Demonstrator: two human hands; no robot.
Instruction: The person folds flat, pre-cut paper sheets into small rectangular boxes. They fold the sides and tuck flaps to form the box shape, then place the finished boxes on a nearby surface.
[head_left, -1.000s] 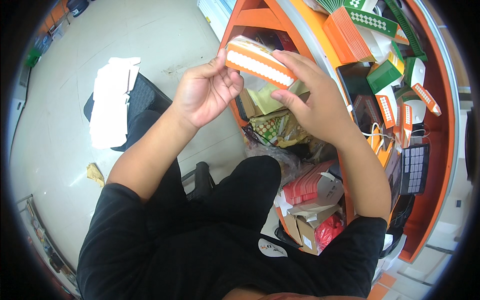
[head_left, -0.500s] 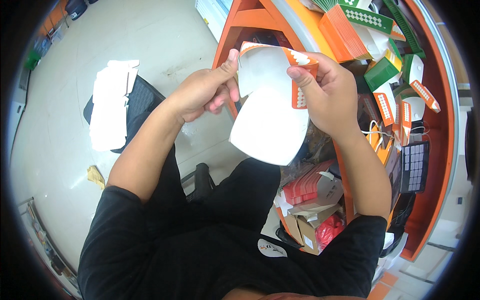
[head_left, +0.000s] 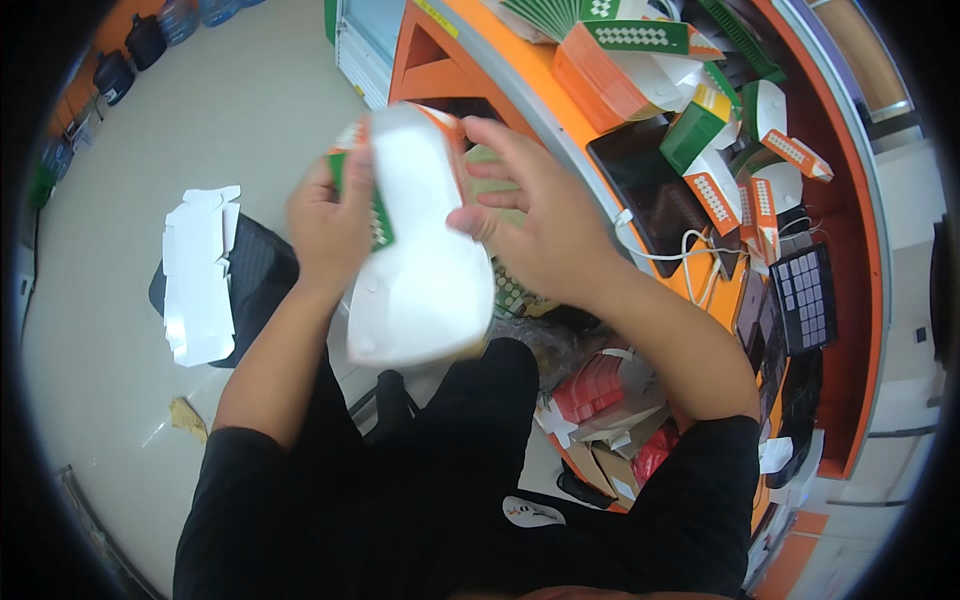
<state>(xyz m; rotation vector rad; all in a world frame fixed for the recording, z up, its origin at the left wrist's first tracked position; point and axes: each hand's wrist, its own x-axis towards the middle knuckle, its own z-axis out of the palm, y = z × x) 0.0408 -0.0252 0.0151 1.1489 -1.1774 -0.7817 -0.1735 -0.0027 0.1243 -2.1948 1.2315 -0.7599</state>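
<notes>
Carton: white flat-folded cardboard carton blank with orange and green printed edges (head_left: 420,260), held up in front of the chest, above the lap, its plain white inner side facing the camera; motion blur softens its outline.
Left hand: left hand (head_left: 335,225) clasps the carton's left edge, thumb side over the green patterned strip; fingers wrapped round the card.
Right hand: right hand (head_left: 545,235) has its fingers spread, fingertips touching the carton's upper right edge; a light press, not a full clasp, as far as the blur lets me tell.
Position: carton sits between the two hands, clear of the table, tilted with its top toward the table.
Table: curved orange table with a grey rim (head_left: 520,90) arcs ahead and to the right, crowded.
On the table: stack of orange flat carton blanks (head_left: 610,75); folded orange, green and white cartons (head_left: 740,150) in a loose heap; dark tablet (head_left: 650,190) with a white cable (head_left: 680,255) across it; black calculator with pale keys (head_left: 805,300) near the right edge.
Under the table: red packets and brown cardboard boxes (head_left: 610,400).
Floor: pale floor, with a black chair carrying white die-cut card sheets (head_left: 200,270) to the left.
Handling judgement: folding looks in hand. Best to keep the left hand's hold firm at the printed strip, let the right fingertips run along the crease rather than the panel, and keep the card unbent while it opens.
</notes>
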